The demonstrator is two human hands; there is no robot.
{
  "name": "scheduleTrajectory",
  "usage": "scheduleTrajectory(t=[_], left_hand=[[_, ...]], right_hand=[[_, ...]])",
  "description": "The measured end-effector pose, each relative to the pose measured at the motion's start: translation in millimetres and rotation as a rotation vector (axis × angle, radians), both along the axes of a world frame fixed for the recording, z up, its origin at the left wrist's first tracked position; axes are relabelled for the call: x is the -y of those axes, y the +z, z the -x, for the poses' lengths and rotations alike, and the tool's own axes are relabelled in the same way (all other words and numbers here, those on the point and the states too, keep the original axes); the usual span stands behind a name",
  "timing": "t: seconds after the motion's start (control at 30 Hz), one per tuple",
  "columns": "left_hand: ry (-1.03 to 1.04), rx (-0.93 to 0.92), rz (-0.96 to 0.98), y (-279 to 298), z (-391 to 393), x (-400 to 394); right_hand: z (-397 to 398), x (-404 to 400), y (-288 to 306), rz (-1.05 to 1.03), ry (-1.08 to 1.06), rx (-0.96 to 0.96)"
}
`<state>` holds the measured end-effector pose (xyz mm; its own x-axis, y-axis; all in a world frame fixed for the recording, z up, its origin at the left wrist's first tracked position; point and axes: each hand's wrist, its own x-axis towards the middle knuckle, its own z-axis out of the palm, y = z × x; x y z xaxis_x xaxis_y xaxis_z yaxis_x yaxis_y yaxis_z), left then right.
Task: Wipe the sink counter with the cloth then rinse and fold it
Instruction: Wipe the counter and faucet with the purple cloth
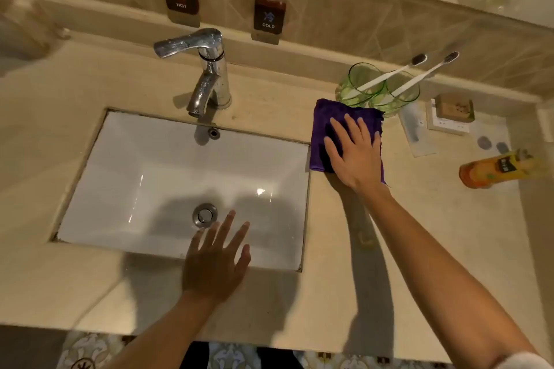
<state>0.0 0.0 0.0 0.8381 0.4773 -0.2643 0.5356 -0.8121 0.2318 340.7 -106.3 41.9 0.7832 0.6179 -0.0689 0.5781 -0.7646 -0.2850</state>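
A folded purple cloth (322, 126) lies flat on the beige counter (434, 234), just right of the white sink (168, 165). My right hand (355, 153) presses on the cloth with straight, spread fingers. Over the sink's front rim my left hand (217, 260) is held flat, fingers spread toward the drain (205, 214), holding nothing. The chrome tap (207, 75) stands behind the basin with no water running.
Two green glasses (379, 91), each with a white toothbrush, stand just behind the cloth. A small box on a white tray (452, 112) and an orange bottle (491, 169) lying on its side sit at the right. HOT and COLD signs hang on the tiled wall.
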Motion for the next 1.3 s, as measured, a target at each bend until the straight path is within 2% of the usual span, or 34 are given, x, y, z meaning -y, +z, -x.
scheduleTrajectory(t=[0.07, 0.13, 0.27, 0.63, 1.0, 1.3], left_hand=[[0.013, -0.018, 0.037, 2.3, -2.1, -2.8], [-0.006, 0.018, -0.009, -4.6, 0.6, -0.9], [-0.006, 0.03, -0.027, -9.3, 1.2, -1.9], [-0.015, 0.002, -0.042, -5.9, -0.2, -0.5], [-0.01, -0.066, -0.021, 0.1, -1.0, 0.1], [-0.023, -0.084, 0.006, -0.5, -1.5, 0.5]], right_hand=[[-13.1, -4.9, -6.1, 0.093, 0.011, -0.005], [-24.9, -8.6, -15.7, 0.17, 0.015, -0.023], [-33.6, -8.2, -32.7, 0.228, 0.017, -0.011], [-27.9, 2.7, -37.7, 0.217, 0.045, 0.039], [11.6, 74.7, -39.5, 0.256, 0.119, 0.064], [54.1, 127.4, -38.2, 0.281, 0.006, 0.022]])
